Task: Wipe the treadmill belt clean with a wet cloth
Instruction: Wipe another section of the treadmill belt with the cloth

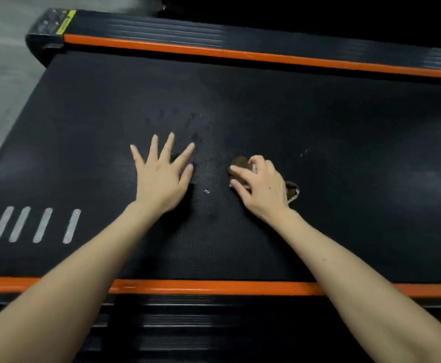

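The left hand [161, 176] lies flat, fingers spread, on the belt [332, 127], likely bracing the person's lean. Just right of it, the right hand [261, 187] grips the bunched brown cloth [240, 163], pressing it down to scrub.

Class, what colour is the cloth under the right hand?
Brown cloth, gripped by the right hand; head view.

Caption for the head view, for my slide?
Left hand flat on the belt; right hand grips a brown cloth beside it.
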